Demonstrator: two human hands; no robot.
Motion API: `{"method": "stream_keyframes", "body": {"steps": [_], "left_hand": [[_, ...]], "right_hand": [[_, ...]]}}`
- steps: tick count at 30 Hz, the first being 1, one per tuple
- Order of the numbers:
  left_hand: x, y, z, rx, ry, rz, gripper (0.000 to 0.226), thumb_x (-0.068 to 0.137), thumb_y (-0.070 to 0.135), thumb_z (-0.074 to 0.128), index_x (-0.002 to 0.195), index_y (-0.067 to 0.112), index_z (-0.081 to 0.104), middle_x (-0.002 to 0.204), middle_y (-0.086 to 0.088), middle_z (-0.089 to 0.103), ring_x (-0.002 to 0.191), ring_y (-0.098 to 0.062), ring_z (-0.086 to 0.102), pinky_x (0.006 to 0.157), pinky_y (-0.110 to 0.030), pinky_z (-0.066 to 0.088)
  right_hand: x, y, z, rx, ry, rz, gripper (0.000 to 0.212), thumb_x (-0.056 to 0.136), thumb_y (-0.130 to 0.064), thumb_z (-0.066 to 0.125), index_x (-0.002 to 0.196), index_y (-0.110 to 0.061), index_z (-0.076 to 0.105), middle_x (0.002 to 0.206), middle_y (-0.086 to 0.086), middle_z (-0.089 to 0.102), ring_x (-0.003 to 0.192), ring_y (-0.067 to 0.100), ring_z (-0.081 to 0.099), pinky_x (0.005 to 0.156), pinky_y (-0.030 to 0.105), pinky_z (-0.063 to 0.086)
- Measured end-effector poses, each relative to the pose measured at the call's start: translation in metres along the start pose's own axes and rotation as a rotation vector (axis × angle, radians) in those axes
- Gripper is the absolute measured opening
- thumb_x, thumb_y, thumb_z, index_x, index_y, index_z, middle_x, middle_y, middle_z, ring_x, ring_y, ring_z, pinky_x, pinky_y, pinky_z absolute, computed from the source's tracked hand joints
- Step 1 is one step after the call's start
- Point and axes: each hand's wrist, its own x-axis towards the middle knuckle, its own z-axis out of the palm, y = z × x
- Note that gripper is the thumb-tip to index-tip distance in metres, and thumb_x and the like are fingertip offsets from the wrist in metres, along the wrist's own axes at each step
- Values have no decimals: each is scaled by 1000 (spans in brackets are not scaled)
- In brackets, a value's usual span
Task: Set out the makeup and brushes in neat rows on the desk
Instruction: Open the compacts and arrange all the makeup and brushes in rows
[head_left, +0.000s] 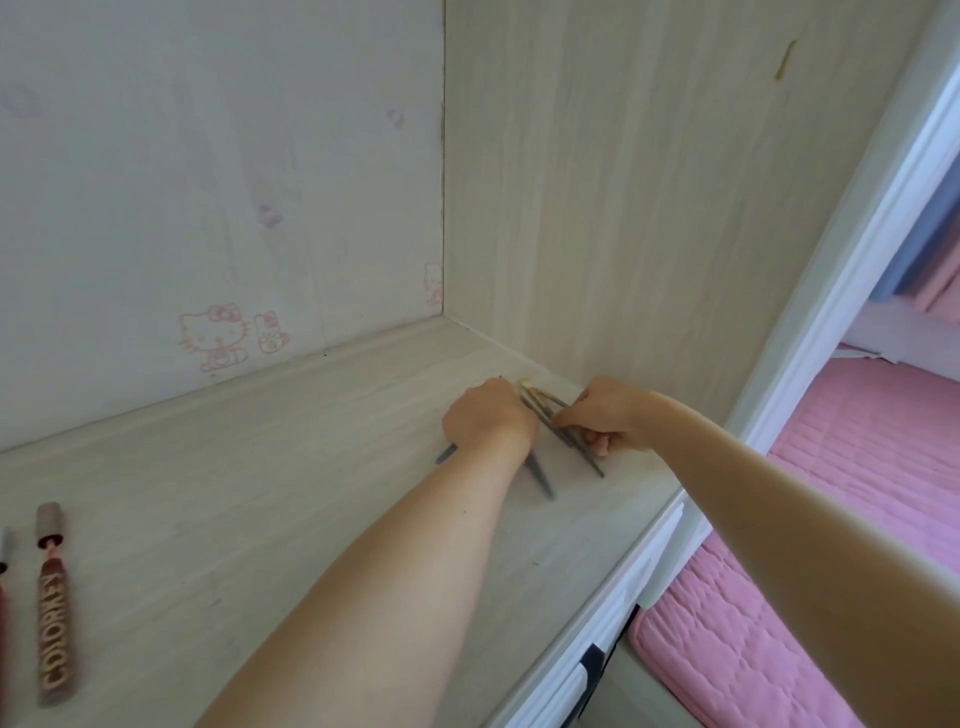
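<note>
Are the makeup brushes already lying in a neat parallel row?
No, the brushes fan out crossed under both hands, left hand and right hand, near the desk corner.

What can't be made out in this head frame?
- Brushes: count unclear, the left hand and right hand cover their middles; blurred.
- Second tube: cut off by the left edge.
- Brown tube: only "COLORKEY" is readable.
</note>
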Motion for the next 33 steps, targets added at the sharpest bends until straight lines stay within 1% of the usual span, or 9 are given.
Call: {"method": "stream_keyframes", "body": {"steps": [4,12,16,19,21,23,26,31,33], "left_hand": [[4,-14,-5,76,13,39,27,88,28,52,113,18,57,116,-6,62,107,-26,59,72,-30,39],[-2,-30,-15,48,-109,125,22,85,27,55,104,15,53,112,-9,58,102,-30,59,70,-29,41],[2,-41,-23,-143,-108,109,15,92,28,50,90,13,47,105,-13,61,90,-30,59,61,-27,38],[10,-48,-30,-333,-120,52,29,97,28,45,100,1,56,101,-16,66,89,-31,61,66,-30,45],[12,-52,-32,-543,-173,3,35,98,29,43,106,-1,58,81,-16,65,72,-30,61,67,-34,49],[10,-55,-35,-762,-231,-73,32,99,28,44,105,0,57,70,-11,56,54,-24,55,54,-30,47],[6,-61,-38,-950,-294,-156,23,100,23,44,105,3,53,74,-10,53,48,-20,55,44,-23,46],[-3,-77,-45,-1008,-348,-173,18,100,14,42,110,2,50,80,-12,55,51,-21,52,46,-28,45],[-9,-84,-49,-984,-363,-155,16,99,13,42,107,2,51,80,-11,56,51,-20,48,46,-28,41]], "right_hand": [[1,-5,9,-278,120,-41,27,89,-26,64,84,0,57,56,11,54,47,22,50,48,25,45],[2,-8,6,-230,70,1,25,91,-18,61,75,-2,48,60,12,51,49,23,46,48,28,41],[0,-9,6,-33,-2,13,25,98,-17,44,77,-4,45,63,8,41,49,19,38,45,24,36],[-1,-13,6,-74,31,-19,31,100,-18,35,78,0,49,68,15,53,51,23,48,51,27,44],[2,-17,8,-165,91,-48,27,99,-14,33,84,1,49,71,18,57,54,26,53,54,28,45],[7,-21,17,-256,196,-54,19,100,-14,34,104,2,44,92,23,59,72,31,61,60,30,46],[16,-20,34,-403,295,-85,31,100,-20,38,124,0,37,123,25,52,110,38,55,76,34,39],[16,-18,50,-656,320,-150,23,97,-14,40,117,-3,45,115,17,57,103,34,58,73,34,40],[11,-22,51,-724,297,-157,21,95,-15,41,112,-7,51,99,9,57,92,29,59,69,32,41]]}}
